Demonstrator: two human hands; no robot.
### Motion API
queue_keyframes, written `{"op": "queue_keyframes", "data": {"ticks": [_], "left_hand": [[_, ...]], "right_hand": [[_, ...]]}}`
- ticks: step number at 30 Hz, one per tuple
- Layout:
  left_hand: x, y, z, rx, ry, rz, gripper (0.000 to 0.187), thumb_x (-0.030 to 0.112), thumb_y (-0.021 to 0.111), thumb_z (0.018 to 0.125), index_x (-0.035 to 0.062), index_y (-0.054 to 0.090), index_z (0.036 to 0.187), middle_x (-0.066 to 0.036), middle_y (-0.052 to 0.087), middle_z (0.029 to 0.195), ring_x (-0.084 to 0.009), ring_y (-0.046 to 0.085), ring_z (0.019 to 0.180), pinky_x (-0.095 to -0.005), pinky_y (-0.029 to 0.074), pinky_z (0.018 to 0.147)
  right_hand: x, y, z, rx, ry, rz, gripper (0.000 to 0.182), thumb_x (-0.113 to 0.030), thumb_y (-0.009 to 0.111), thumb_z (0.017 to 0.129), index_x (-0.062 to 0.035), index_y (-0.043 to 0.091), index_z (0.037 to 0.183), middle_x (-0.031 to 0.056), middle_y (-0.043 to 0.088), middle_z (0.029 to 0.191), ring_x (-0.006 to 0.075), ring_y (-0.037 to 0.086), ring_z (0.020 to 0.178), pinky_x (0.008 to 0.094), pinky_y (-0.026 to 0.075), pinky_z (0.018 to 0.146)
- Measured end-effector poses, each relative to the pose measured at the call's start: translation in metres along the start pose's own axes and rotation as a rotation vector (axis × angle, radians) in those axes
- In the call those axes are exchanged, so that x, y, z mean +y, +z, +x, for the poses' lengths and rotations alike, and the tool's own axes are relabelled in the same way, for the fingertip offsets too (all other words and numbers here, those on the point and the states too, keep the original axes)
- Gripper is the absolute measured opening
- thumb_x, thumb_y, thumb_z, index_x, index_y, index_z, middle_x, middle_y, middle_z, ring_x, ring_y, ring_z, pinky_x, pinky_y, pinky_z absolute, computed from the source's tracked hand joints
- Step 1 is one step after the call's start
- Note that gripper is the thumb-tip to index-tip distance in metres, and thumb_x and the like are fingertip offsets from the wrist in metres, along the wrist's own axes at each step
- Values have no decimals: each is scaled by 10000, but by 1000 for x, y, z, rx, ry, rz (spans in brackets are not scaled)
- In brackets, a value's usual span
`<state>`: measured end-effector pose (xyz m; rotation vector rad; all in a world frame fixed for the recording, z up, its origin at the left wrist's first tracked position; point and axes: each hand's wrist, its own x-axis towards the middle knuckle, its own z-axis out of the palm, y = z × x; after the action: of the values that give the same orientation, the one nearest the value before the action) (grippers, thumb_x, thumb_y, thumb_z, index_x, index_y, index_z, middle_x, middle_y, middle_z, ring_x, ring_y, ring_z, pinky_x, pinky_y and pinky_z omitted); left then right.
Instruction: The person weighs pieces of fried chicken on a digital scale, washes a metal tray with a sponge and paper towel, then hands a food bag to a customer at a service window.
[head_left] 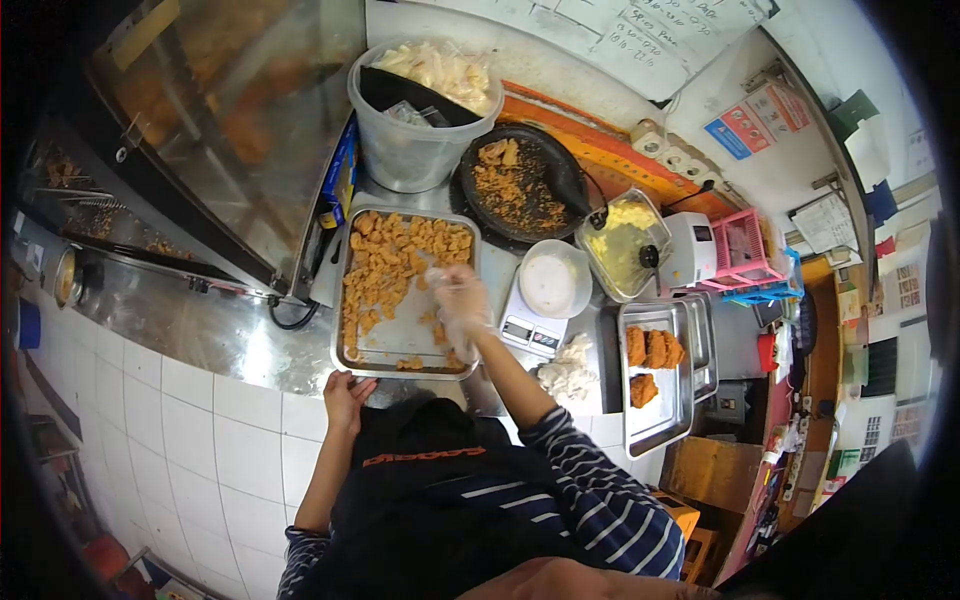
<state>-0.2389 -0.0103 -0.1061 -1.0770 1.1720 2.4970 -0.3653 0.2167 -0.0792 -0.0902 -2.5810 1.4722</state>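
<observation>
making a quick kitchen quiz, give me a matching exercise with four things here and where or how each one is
1. right hand
2. left hand
3. digital scale
4. black mortar

A. under a round bowl
B. in clear plastic, over a metal tray
C. holding a pestle and brown crumbs
D. at the tray's near edge

Pairs: 1-B, 2-D, 3-A, 4-C

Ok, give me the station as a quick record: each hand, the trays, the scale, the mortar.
Right hand: in what looks like a clear plastic glove, over the large metal tray; grip contents unclear
Left hand: at that tray's near edge, hold unclear
Large metal tray: small browned pieces, mostly toward the far and left sides
Smaller metal tray: larger fried pieces
Digital scale: under a white bowl
Black mortar: brown crumbs inside
</observation>
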Motion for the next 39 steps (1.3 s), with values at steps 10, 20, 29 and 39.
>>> {"op": "queue_keyframes", "data": {"ticks": [10,20,29,39], "left_hand": [[2,6,-5,25,17,-55,34,75,404,815,54,383,797,-67,426,731,-273,592,683,-350,521,621],[-4,5,-5,5,20,-69,45,73,412,821,59,393,783,-55,432,711,-242,593,661,-331,524,613],[-1,10,-9,32,-1,-88,55,62,412,820,62,383,774,-58,430,714,-235,586,633,-329,527,601],[-3,7,-4,29,-11,-53,42,67,407,823,62,366,817,-69,421,754,-257,584,670,-335,522,617]], "right_hand": [[69,-135,25,383,-5,-813,127,-186,571,670,-74,598,724,103,581,702,224,563,694,337,445,645],[-74,-4,72,-461,-166,-663,769,-537,640,554,-80,461,1146,222,458,1122,329,446,1047,373,381,850],[-103,36,53,-546,63,-935,908,-654,521,598,-106,280,1281,205,286,1280,367,339,1142,444,331,889],[-31,28,39,-258,-172,-537,372,-220,607,666,-45,483,970,174,519,949,276,559,759,344,451,614]]}}
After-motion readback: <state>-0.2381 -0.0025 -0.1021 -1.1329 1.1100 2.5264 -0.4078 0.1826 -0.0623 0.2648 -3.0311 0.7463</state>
